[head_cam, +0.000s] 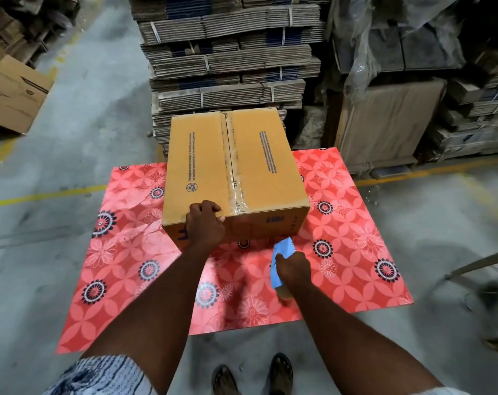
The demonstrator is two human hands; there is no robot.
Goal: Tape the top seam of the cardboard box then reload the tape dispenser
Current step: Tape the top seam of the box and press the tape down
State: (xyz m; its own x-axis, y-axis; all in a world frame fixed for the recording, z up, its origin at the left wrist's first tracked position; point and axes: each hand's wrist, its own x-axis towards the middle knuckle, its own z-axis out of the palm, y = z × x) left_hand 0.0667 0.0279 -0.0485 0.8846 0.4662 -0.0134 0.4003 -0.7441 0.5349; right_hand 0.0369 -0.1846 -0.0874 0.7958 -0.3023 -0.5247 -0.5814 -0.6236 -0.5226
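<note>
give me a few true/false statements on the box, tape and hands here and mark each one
1. Clear tape runs along the top seam of the box. True.
2. The left hand holds the dispenser. False: it grips the box's near top edge.
3. The right hand holds a blue dispenser. True.
4. The box sits on bare floor. False: it sits on a red flowered table.
5. The box flaps stand open. False: they are shut.

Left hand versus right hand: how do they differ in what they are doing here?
The left hand grips the near top edge of the cardboard box; the right hand holds the blue tape dispenser off the box, above the red floral table. The left reaches farther forward. Both are bare.
</note>
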